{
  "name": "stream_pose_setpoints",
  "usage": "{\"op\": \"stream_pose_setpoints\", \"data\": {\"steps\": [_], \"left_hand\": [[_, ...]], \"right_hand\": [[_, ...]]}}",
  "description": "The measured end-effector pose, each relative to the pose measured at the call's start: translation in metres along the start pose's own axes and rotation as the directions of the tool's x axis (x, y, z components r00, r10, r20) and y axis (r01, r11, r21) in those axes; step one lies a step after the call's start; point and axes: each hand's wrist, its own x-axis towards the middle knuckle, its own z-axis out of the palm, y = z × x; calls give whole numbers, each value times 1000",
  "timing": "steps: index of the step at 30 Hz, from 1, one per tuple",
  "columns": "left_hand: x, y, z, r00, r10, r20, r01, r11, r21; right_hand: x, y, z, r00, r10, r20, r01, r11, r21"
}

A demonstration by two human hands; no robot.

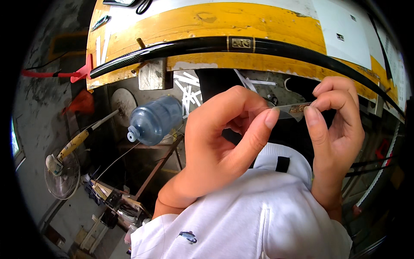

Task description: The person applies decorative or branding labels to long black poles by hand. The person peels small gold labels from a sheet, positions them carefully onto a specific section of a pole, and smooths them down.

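Note:
My left hand [228,134] and my right hand [338,123] are raised in front of my chest. Thumb and forefinger of each pinch opposite ends of a small clear decal strip [284,112]. A dark and gold printed patch shows on the strip's right part, beside my right thumb. Beyond my hands, a long glossy black pole [194,45] lies along the near edge of the yellow table [181,26]. A gold-framed emblem [241,43] sits on the pole.
A pale block [154,74] and short pegs sit under the pole. White sheets [343,32] lie on the table's right, a utility knife [101,22] at its far left. Below are a blue water jug [156,120], white paper strips [188,96] and a fan [62,172].

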Motion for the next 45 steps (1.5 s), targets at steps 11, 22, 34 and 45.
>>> {"op": "stream_pose_setpoints", "data": {"steps": [11, 22, 34, 45], "left_hand": [[44, -9, -32, 962, 136, -237, -117, 989, 92], [61, -10, -37, 970, 82, -227, -8, 950, 311], [64, -11, -39, 975, 134, -178, -48, 905, 422], [65, -13, -41, 977, 138, -160, -56, 900, 431]], "right_hand": [[50, 5, 46, 984, -164, -71, 147, 968, -205], [56, 17, 58, 981, -192, -33, 162, 896, -414], [58, 8, 61, 988, -135, 75, 154, 834, -529], [59, 6, 58, 989, -127, 78, 149, 853, -499]]}}
